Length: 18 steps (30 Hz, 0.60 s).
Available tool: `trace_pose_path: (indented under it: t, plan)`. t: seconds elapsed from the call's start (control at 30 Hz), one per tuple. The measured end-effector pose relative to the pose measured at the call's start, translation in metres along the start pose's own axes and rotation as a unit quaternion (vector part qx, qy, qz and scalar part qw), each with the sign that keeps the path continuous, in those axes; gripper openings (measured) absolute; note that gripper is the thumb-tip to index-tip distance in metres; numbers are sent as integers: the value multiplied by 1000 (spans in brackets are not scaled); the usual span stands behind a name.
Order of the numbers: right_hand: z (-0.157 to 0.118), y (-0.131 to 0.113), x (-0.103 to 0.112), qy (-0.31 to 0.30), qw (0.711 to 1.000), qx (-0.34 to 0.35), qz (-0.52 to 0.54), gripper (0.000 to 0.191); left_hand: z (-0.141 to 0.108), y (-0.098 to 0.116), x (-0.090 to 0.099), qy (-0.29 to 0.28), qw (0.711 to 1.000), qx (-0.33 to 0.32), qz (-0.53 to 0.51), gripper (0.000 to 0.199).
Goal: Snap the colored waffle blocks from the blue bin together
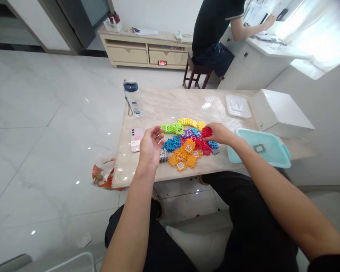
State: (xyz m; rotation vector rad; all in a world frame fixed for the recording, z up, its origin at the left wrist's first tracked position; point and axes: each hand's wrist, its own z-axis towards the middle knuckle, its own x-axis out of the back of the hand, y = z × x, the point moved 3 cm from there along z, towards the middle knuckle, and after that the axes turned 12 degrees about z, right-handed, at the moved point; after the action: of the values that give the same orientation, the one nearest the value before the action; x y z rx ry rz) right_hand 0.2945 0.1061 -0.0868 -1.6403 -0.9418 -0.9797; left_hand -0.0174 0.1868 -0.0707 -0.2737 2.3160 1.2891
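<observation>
My right hand [218, 133] is closed on a red toothed building tile [206, 132] at the right side of a pile of such tiles. My left hand [151, 145] is half turned palm up at the pile's left edge, its fingers loosely bent and apart, with nothing visible in it. Nearest to it are green tiles [175, 128], blue tiles [172, 143] and grey window tiles [163, 155]. Orange tiles [184, 155], some with white window frames, lie at the front. A row of yellow tiles [187, 121] curves along the back, behind purple tiles [188, 133].
A pale phone [137, 139] and a water bottle [135, 99] stand out on the table's left. To the right are a turquoise tub [283, 153] with a grey tile inside, a clear lid [238, 106] and a white box [285, 113]. Beyond, a person [215, 34] sits on a stool.
</observation>
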Motion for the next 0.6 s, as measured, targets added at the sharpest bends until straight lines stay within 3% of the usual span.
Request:
trace_pose_path:
  t: [0.2,0.4,0.6]
  plan:
    - [8,17,-17,-80,996,-30,-20,42,-9,2,12,-28,999,15,-19,10]
    - [20,21,-39,-59,998,24,23,66,-12,8,29,-46,999,6,4,10]
    - [27,34,-38,-64,995,27,68,71,-7,12,41,-24,1000,7,17,9]
